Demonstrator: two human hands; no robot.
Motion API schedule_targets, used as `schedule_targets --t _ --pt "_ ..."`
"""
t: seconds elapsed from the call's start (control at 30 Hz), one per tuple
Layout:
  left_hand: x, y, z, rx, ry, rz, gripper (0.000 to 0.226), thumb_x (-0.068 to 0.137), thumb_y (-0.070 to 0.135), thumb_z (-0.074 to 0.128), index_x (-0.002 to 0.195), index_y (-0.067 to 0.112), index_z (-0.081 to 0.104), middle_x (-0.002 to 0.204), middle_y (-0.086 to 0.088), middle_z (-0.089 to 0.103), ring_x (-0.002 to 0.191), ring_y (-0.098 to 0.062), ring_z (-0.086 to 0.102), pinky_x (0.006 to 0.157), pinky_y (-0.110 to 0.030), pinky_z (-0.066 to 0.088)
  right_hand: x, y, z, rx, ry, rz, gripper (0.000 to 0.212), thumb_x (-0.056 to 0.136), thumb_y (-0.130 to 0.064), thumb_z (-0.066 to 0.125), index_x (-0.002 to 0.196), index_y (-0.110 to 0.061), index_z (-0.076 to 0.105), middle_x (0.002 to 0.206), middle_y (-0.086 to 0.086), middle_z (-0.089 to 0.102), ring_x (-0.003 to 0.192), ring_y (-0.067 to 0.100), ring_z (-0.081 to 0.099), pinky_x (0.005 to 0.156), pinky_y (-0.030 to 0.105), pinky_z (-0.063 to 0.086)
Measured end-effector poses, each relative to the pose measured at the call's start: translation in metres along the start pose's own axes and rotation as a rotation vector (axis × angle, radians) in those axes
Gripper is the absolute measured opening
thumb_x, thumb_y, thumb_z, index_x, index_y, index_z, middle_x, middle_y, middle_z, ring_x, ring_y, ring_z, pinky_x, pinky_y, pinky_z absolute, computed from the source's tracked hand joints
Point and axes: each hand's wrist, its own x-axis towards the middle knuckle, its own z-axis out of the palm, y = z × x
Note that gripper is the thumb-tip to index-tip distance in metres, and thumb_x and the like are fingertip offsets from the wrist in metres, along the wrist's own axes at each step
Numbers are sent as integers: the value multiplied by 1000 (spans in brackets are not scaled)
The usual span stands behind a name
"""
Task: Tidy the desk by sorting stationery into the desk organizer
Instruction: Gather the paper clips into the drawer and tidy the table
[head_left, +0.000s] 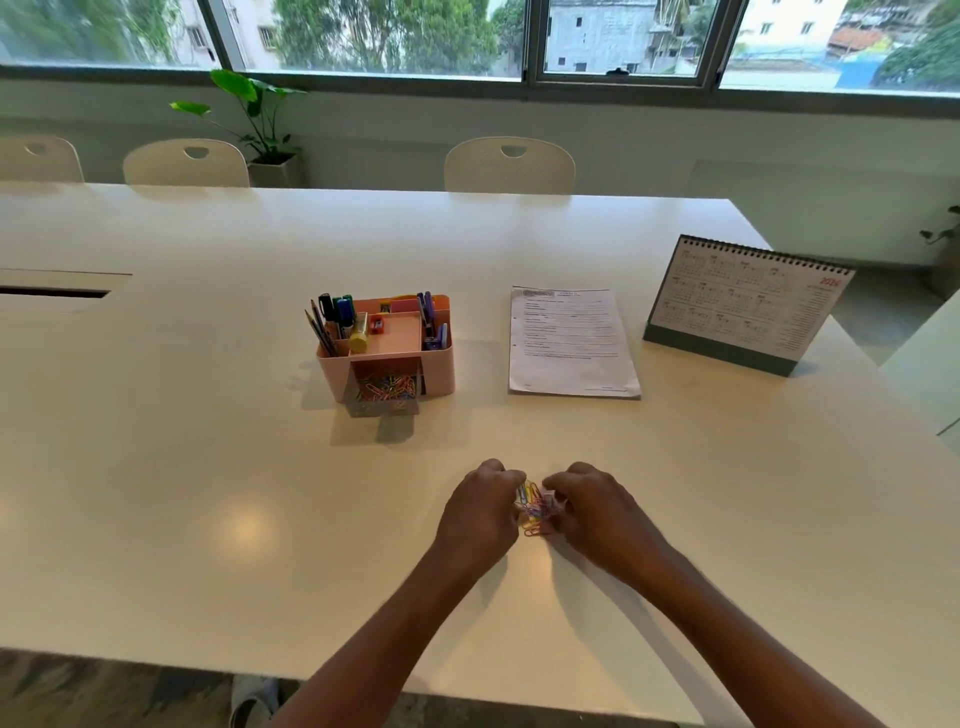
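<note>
A small heap of coloured paper clips (535, 506) lies on the white desk (208, 467) near its front edge. My left hand (480, 512) and my right hand (597, 512) close in on the heap from either side, fingers curled around the clips. Farther back stands the pink desk organizer (441, 364), holding pens, pencils, markers, a glue stick and a sharpener. Its clear front drawer (384, 397) is pulled out and holds several more coloured clips.
A printed sheet of paper (571, 343) lies right of the organizer. A desk calendar (748, 301) stands at the far right. White chairs (509, 166) line the far side, and a potted plant (260, 130) sits by the window.
</note>
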Motion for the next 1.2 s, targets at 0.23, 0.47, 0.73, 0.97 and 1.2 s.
schedule_targets --t 0.23,0.47,0.73,0.97,1.2 --pt "2 -2 2 6 24 23 47 90 19 82 136 21 69 120 -3 66 106 -17 65 87 -34 61 0 -7 3 -35 -52 100 53 77 -43 89 120 -19 69 116 0 55 96 15 57 78 31 54" --pt "1 0 3 13 56 45 25 93 12 73 115 23 80 103 -1 68 88 -15 67 76 -31 61 4 -19 6 -87 17 33 18 96 -26 73 111 -17 74 108 2 59 93 15 59 79 34 59" --pt "2 2 9 15 108 25 16 96 10 70 104 20 79 96 1 65 80 -14 64 70 -26 57 4 -26 9 -111 78 1 14 104 -20 62 113 -17 71 104 0 59 91 14 55 75 28 54" --pt "1 11 10 25 160 -22 8 95 14 67 95 13 76 90 -1 64 77 -17 61 67 -29 54 4 -36 14 -135 122 36 17 101 -7 53 113 -11 65 111 5 60 101 21 57 71 25 43" --pt "-2 8 10 -140 189 -116 12 92 10 68 98 15 77 90 1 73 80 -12 66 68 -24 53 9 -27 21 267 186 189 5 91 -17 73 92 -16 77 86 -4 72 78 8 67 72 28 58"
